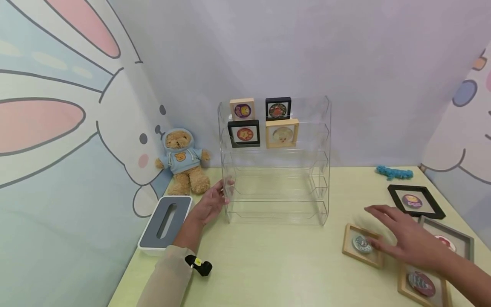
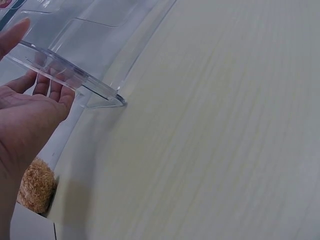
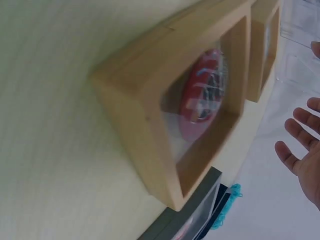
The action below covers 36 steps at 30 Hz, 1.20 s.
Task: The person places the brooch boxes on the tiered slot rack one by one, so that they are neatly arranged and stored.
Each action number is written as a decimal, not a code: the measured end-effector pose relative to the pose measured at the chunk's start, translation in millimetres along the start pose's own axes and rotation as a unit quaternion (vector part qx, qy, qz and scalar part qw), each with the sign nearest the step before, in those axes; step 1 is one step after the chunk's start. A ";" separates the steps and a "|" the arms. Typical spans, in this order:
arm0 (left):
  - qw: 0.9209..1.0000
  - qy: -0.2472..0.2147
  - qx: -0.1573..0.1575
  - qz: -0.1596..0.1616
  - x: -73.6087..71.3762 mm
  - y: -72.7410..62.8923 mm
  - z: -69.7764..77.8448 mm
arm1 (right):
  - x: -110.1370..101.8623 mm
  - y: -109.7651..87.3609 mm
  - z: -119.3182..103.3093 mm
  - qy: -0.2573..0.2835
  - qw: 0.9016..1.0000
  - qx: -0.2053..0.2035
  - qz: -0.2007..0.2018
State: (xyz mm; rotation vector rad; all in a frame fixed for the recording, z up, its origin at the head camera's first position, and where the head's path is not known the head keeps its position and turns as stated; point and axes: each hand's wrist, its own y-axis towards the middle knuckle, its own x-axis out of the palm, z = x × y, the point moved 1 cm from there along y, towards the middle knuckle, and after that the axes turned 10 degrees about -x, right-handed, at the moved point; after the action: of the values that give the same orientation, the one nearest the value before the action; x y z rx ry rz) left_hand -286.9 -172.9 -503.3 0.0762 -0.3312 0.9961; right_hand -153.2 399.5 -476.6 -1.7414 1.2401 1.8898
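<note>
A clear acrylic display rack (image 1: 276,200) with several tiers stands on the table, and small framed badges sit on its upper tiers. My left hand (image 1: 212,203) grips the rack's left side panel low down, thumb on one side and fingers on the other; the left wrist view shows the panel's edge (image 2: 75,75) between them. Over the right part of the table hovers my right hand (image 1: 410,236), fingers spread and holding nothing. Nearest to it lies a light wooden frame (image 1: 350,245) with a round badge, partly behind the thumb.
Another wooden frame (image 3: 125,100), a grey frame (image 1: 466,243) and a black frame (image 1: 437,209) lie at the right. Blue yarn-like string (image 1: 394,172) is behind them. At the left, a teddy bear (image 1: 186,164) sits behind a tissue box (image 1: 153,232).
</note>
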 end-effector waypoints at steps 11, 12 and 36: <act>1.000 0.004 -0.008 0.015 2.9 0.0 1.2 | 28.4 -17.7 -12.0 -0.021 0.998 -0.019 -0.060; 1.000 0.004 -0.008 0.015 2.7 0.1 1.0 | 29.6 -17.3 -12.1 -0.022 0.998 -0.020 -0.058; 1.000 0.013 -0.002 0.011 -0.5 2.7 -2.1 | 10.1 -0.5 2.2 0.208 0.966 0.147 -0.035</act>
State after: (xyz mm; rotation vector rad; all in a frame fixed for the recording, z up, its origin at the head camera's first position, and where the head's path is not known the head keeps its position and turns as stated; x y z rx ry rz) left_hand -288.9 -171.4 -505.7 0.0557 -0.3119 1.0172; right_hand -156.6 398.1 -486.3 -2.0389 1.4883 1.2541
